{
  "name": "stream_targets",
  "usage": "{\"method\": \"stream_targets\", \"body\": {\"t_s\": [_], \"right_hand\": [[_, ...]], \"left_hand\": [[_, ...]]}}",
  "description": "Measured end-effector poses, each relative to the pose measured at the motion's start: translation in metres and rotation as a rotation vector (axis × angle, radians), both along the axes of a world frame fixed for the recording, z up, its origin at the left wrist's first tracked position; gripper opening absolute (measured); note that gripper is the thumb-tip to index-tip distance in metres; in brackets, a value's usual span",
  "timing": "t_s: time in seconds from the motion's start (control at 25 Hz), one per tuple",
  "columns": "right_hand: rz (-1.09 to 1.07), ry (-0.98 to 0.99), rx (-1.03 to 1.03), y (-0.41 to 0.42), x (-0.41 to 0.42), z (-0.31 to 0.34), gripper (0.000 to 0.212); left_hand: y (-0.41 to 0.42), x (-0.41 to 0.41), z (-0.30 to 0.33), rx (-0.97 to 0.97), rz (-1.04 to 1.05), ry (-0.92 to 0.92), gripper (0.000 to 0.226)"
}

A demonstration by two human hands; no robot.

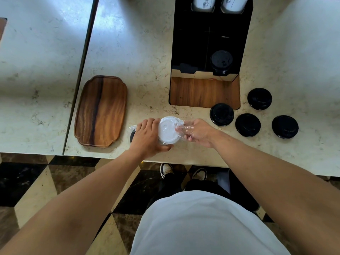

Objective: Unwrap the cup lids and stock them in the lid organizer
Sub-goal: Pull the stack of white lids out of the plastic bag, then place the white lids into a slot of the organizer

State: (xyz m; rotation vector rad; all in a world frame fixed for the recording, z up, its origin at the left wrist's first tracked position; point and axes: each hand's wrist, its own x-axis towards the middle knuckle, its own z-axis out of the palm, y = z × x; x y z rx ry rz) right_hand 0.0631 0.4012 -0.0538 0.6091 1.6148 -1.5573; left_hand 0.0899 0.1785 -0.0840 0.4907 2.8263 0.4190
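Near the counter's front edge, your left hand (147, 137) grips the white lids (167, 130) while your right hand (197, 132) pinches the plastic wrap (179, 127); peel slowly, keeping the stack steady.

I take the tall black lid organizer (206, 52) on the pale marble bench (128, 43) as my landmark. One black plastic lid (221, 61) sits in its right compartment. Four loose black lids (248, 124) lie on the bench to its front right. The oblong wooden tray (100, 111) lies to its left. The white plastic-wrapped lid stack (168, 130) sits in front of it, between my hands.
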Motion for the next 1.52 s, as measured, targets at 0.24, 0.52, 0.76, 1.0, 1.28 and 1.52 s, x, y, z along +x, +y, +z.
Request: {"method": "stream_targets", "body": {"t_s": [0.24,0.52,0.76,1.0,1.28,1.52], "right_hand": [[-0.016,0.036,-0.021,0.018,-0.001,-0.004,0.029],[0.050,0.135,0.082,0.058,0.000,-0.004,0.043],[0.071,0.240,0.125,0.071,0.002,-0.002,0.050],[0.006,0.314,0.252,0.110,0.014,0.001,0.030],[-0.221,0.349,0.340,0.138,0.017,0.007,0.018],[-0.518,0.378,0.326,0.130,0.005,0.015,0.028]], "left_hand": [[0.001,0.000,-0.004,-0.101,-0.027,0.040,0.101],[0.002,0.001,-0.008,-0.232,-0.089,0.048,0.091],[0.005,0.000,-0.006,-0.246,-0.098,0.037,0.083],[0.006,0.000,-0.006,-0.281,-0.108,0.041,0.083],[0.013,0.001,-0.004,-0.323,-0.108,0.014,0.085],[0.022,0.000,-0.003,-0.320,-0.078,0.015,0.080]]}}
